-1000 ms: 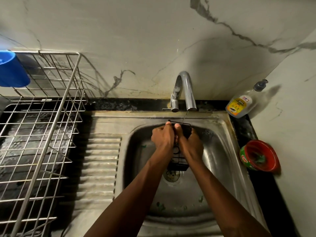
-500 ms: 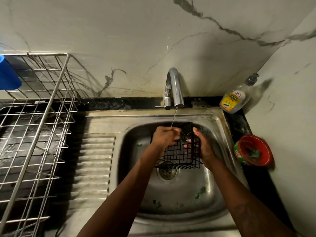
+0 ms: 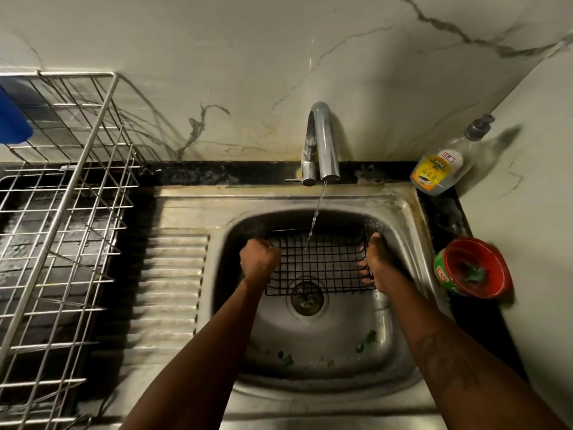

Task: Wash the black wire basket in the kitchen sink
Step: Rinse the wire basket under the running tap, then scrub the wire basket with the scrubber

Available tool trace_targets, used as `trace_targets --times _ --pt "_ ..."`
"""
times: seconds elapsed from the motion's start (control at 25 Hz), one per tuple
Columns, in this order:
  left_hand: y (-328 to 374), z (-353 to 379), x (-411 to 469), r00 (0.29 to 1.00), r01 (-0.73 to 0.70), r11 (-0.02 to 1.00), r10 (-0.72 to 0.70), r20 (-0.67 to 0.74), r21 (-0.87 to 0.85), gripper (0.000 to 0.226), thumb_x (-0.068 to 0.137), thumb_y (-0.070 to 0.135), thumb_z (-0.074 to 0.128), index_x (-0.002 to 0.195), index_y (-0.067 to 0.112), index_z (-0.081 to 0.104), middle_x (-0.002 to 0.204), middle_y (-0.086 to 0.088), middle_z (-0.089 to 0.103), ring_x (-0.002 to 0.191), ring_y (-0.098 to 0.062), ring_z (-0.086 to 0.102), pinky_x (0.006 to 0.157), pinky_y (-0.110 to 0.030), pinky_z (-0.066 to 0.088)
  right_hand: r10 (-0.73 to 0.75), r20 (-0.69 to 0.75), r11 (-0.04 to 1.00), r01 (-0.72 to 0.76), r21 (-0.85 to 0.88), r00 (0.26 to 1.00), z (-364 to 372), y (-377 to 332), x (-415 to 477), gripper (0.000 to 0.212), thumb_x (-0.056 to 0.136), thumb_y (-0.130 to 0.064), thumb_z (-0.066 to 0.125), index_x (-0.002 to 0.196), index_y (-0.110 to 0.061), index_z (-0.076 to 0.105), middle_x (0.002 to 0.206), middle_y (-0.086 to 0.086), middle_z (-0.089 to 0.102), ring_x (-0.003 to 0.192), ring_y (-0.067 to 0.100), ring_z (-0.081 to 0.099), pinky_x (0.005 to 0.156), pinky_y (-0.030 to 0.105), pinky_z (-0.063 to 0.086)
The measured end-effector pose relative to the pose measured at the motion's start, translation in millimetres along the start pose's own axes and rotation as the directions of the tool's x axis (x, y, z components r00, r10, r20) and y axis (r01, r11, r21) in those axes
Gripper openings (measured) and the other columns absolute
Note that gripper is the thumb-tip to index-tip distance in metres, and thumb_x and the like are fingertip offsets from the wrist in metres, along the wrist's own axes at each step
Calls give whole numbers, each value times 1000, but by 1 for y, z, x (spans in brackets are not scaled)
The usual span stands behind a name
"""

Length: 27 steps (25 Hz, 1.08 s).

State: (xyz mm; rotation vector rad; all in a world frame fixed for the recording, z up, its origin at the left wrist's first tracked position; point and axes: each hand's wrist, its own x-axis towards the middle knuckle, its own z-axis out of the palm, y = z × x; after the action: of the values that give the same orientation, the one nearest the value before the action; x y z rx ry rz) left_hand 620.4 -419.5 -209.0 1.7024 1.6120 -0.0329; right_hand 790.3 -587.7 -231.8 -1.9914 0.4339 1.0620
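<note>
One black wire basket (image 3: 319, 265), drain (image 3: 307, 305) half-hidden beneath, left hand (image 3: 259, 262) and right hand (image 3: 378, 259) each grasping a side

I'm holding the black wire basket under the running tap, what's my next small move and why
Probably tilt the black wire basket so the water stream sweeps its near rows: it lands only near the far edge, with left hand and right hand gripping its sides.

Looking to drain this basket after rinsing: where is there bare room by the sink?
Free: the ribbed drainboard between the wire dish rack and the sink bowl; the bowl floor nearer than the drain, bar green scraps. Crowded: right ledge, with soap bottle and red tub; bowl's back, with black wire basket, left hand and right hand.
</note>
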Motion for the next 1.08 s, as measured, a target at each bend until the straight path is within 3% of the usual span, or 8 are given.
trace_targets --times 0.12,0.28,0.4,0.52,0.64,0.8,0.96,1.08 --pt "-4 7 1 998 -17 1000 17 55 -12 11 88 16 64 80 18 72 76 1 65 71 -12 59 63 -22 46 -159 -125 962 125 -241 979 4 1 3 80 99 -70 14 156 -17 33 161 17 31 145 39 34 119 55 26" --pt "0 10 -5 999 -6 1000 7 42 -23 10 90 15 65 81 14 70 75 1 62 62 -6 51 48 -17 33 -178 -107 924 129 -361 978 7 4 7 72 104 -60 20 156 -11 33 158 20 35 142 40 37 116 53 32" --pt "8 4 -12 1000 -19 999 19 -2 -37 15 90 15 64 76 14 68 70 0 60 61 -7 52 57 -22 44 -235 -103 907 180 -380 967 6 3 7 65 106 -53 30 159 -14 27 159 18 34 143 39 38 115 50 32" --pt "30 -3 -18 996 -91 979 86 -32 -181 6 92 16 67 94 17 73 87 0 68 69 -6 58 74 -26 57 -296 -135 873 210 -440 946 6 1 3 67 103 -52 40 153 -8 37 153 21 43 138 39 45 113 46 37" --pt "69 -11 -24 974 -220 928 193 -119 -301 18 95 29 68 107 17 73 100 1 72 78 -6 62 70 -15 52 -417 -136 836 321 -444 899 8 -5 -13 60 101 -38 56 149 -6 42 145 20 52 132 37 51 104 38 42" --pt "118 -19 -22 972 -208 901 148 -180 -380 36 90 51 67 88 15 72 86 -4 73 84 -20 68 85 -37 58 -523 -79 810 465 -357 849 19 -4 -22 56 91 -31 63 141 -8 51 134 19 61 123 37 58 100 41 49" --pt "132 -22 -29 978 -139 887 54 -201 -441 25 89 33 73 68 22 64 74 1 68 82 -21 69 91 -40 57 -529 24 781 498 -376 848 24 -6 -32 61 96 -27 61 149 -4 43 147 19 51 136 33 48 109 39 39" --pt "135 -25 -43 930 -348 889 288 -227 -299 4 89 18 72 86 21 72 78 9 62 79 -15 66 86 -38 59 -530 35 775 501 -384 847 24 -7 -32 59 97 -26 60 149 -4 43 145 18 53 133 29 51 97 28 40"
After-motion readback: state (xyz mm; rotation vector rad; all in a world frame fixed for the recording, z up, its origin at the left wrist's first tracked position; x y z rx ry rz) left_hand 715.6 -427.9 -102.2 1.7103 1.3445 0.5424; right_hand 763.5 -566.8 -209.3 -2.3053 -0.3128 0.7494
